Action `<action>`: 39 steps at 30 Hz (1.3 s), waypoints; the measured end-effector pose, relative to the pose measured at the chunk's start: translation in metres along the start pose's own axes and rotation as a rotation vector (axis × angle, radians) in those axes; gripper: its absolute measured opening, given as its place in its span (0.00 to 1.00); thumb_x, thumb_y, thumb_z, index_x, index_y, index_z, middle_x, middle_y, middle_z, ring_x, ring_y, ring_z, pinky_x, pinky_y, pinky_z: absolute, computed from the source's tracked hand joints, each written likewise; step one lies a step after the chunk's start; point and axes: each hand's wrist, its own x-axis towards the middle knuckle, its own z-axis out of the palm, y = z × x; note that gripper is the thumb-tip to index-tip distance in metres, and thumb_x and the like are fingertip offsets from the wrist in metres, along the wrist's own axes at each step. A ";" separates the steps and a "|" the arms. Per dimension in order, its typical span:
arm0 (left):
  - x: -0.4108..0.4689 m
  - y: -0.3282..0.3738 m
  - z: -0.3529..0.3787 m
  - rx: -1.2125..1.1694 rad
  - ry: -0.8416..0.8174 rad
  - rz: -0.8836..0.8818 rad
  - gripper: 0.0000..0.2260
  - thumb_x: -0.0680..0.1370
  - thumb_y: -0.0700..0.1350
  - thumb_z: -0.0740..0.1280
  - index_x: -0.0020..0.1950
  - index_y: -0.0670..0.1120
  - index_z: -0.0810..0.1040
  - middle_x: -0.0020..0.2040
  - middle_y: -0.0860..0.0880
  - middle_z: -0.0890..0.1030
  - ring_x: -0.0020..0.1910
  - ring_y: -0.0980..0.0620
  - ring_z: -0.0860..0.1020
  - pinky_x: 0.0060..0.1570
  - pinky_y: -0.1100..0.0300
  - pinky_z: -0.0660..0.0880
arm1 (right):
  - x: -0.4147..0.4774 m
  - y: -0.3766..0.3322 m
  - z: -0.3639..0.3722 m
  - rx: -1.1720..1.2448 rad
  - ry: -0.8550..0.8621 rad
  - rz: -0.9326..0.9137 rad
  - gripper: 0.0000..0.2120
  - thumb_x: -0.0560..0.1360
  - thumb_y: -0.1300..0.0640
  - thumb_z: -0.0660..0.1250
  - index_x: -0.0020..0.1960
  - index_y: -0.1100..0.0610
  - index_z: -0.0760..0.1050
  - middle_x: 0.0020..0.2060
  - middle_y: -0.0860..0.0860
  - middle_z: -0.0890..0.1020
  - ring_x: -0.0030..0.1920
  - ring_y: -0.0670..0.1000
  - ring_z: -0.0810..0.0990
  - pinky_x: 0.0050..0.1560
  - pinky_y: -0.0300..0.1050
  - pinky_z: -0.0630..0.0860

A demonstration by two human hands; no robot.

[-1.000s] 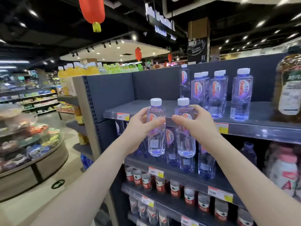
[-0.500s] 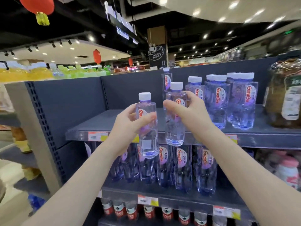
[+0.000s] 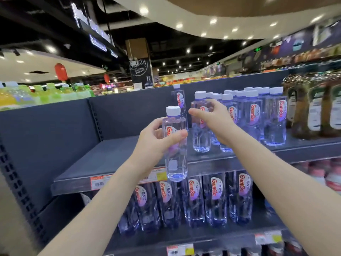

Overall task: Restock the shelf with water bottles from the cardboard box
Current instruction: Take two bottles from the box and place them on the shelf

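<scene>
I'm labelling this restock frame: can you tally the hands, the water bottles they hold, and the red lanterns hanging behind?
Hands: 2, the left hand and the right hand
Held water bottles: 2, the lifted bottle in the left, the standing bottle on the top shelf in the right
Red lanterns: 2, the near lantern and the far lantern
Total: 6

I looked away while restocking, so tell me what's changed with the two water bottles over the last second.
The right hand has stood its water bottle on the top shelf beside the stocked row; its fingers still curve round it, grip unclear. The left hand still holds the other water bottle, raised but short of the shelf edge. The stocked row is unchanged.
</scene>
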 end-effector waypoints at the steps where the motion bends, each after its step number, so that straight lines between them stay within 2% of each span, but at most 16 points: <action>1: 0.000 -0.001 0.000 -0.005 -0.009 0.003 0.17 0.77 0.43 0.77 0.65 0.49 0.81 0.51 0.48 0.89 0.47 0.57 0.88 0.41 0.65 0.81 | 0.002 0.003 0.002 -0.014 0.008 0.021 0.19 0.72 0.52 0.79 0.60 0.54 0.78 0.49 0.46 0.83 0.39 0.41 0.82 0.28 0.30 0.73; 4: 0.000 -0.003 -0.001 -0.001 -0.026 0.009 0.17 0.77 0.43 0.77 0.65 0.50 0.81 0.53 0.47 0.89 0.51 0.53 0.88 0.43 0.65 0.82 | 0.006 0.012 0.006 -0.005 0.007 0.067 0.21 0.72 0.53 0.79 0.61 0.56 0.78 0.53 0.51 0.83 0.41 0.45 0.81 0.27 0.31 0.73; 8: 0.005 -0.001 0.002 -0.037 -0.012 0.009 0.16 0.78 0.42 0.76 0.65 0.50 0.81 0.53 0.48 0.89 0.50 0.54 0.88 0.43 0.64 0.82 | 0.009 0.016 0.007 -0.019 0.005 0.098 0.21 0.74 0.53 0.77 0.63 0.56 0.75 0.51 0.48 0.81 0.43 0.41 0.79 0.28 0.29 0.73; 11: 0.007 0.001 0.004 -0.047 -0.003 0.006 0.16 0.78 0.41 0.76 0.65 0.49 0.81 0.53 0.47 0.89 0.49 0.54 0.88 0.43 0.64 0.82 | 0.011 0.016 0.009 -0.058 -0.029 0.117 0.21 0.76 0.51 0.75 0.63 0.52 0.68 0.54 0.48 0.77 0.46 0.43 0.76 0.36 0.35 0.71; 14: 0.007 0.001 0.006 -0.044 0.013 0.005 0.17 0.77 0.41 0.76 0.65 0.49 0.81 0.52 0.48 0.89 0.48 0.55 0.88 0.42 0.64 0.82 | 0.010 0.018 0.008 -0.079 -0.069 0.159 0.26 0.77 0.51 0.74 0.67 0.56 0.63 0.52 0.48 0.78 0.46 0.44 0.77 0.38 0.38 0.70; 17: 0.009 -0.002 0.007 -0.032 0.015 0.006 0.17 0.77 0.42 0.77 0.65 0.50 0.81 0.52 0.49 0.89 0.50 0.54 0.88 0.44 0.63 0.82 | 0.006 0.024 0.006 -0.169 -0.105 0.175 0.28 0.77 0.53 0.75 0.69 0.54 0.63 0.53 0.51 0.80 0.49 0.48 0.80 0.41 0.40 0.74; 20: 0.008 -0.004 0.011 -0.022 0.024 0.014 0.16 0.77 0.42 0.76 0.64 0.51 0.82 0.51 0.51 0.89 0.49 0.57 0.88 0.43 0.65 0.82 | -0.004 0.034 0.007 -0.255 -0.092 0.164 0.31 0.75 0.53 0.76 0.73 0.54 0.64 0.56 0.51 0.81 0.53 0.51 0.81 0.50 0.45 0.77; 24: 0.006 -0.009 0.016 -0.048 0.049 0.033 0.15 0.78 0.41 0.75 0.64 0.51 0.82 0.50 0.52 0.89 0.47 0.59 0.87 0.42 0.66 0.81 | -0.020 0.042 0.008 -0.386 -0.057 0.188 0.26 0.78 0.53 0.73 0.69 0.59 0.64 0.54 0.53 0.78 0.49 0.54 0.77 0.47 0.47 0.72; 27: 0.007 -0.011 0.018 -0.071 0.058 0.029 0.15 0.78 0.40 0.75 0.64 0.49 0.82 0.49 0.51 0.89 0.45 0.57 0.87 0.41 0.67 0.81 | -0.026 0.046 0.012 -0.485 0.009 0.166 0.28 0.78 0.53 0.73 0.72 0.60 0.66 0.54 0.56 0.79 0.49 0.54 0.76 0.46 0.46 0.71; 31: 0.007 -0.011 0.019 -0.065 0.061 0.034 0.15 0.78 0.39 0.75 0.64 0.48 0.82 0.47 0.52 0.89 0.42 0.60 0.86 0.39 0.69 0.80 | -0.025 0.045 0.019 -0.511 0.066 0.179 0.20 0.78 0.55 0.74 0.64 0.59 0.69 0.51 0.56 0.78 0.48 0.58 0.79 0.46 0.49 0.74; 34: 0.006 -0.011 0.020 -0.082 0.066 0.040 0.14 0.79 0.39 0.74 0.64 0.47 0.82 0.46 0.52 0.89 0.42 0.60 0.86 0.39 0.69 0.80 | -0.021 0.043 0.024 -0.507 0.064 0.208 0.20 0.79 0.57 0.73 0.64 0.60 0.67 0.50 0.56 0.75 0.51 0.60 0.79 0.47 0.50 0.74; 39: 0.004 -0.012 0.019 -0.086 0.066 0.046 0.14 0.79 0.39 0.74 0.64 0.48 0.82 0.46 0.53 0.89 0.44 0.60 0.86 0.40 0.68 0.80 | -0.011 0.044 0.028 -0.510 0.052 0.262 0.18 0.80 0.58 0.70 0.64 0.61 0.66 0.50 0.56 0.71 0.49 0.60 0.74 0.48 0.49 0.72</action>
